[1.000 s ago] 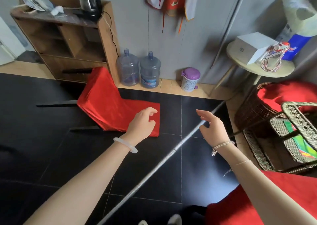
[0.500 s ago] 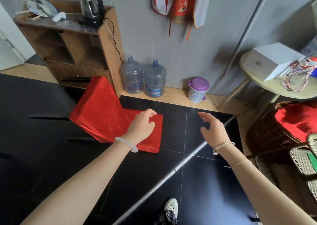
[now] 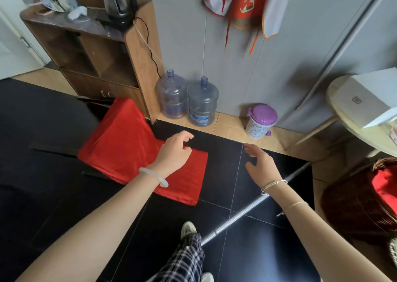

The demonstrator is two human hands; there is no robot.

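The left hand (image 3: 174,150) is held over the near edge of the red chair (image 3: 129,148), fingers loosely curled and parted, nothing gripped; whether the cloth is touched cannot be told. The chair is laid over on the black floor (image 3: 268,249) before the cabinet (image 3: 96,51). The right hand (image 3: 261,163) is held empty, fingers spread, apart from the chair, near the pole (image 3: 242,215).

— What is the black tile floor (image 3: 268,249) carrying?
— A red-covered chair (image 3: 137,152) is lying tipped, a metal pole (image 3: 240,214) near it; two water jugs (image 3: 203,103) and a purple-lidded bin (image 3: 261,120) are standing wallside.
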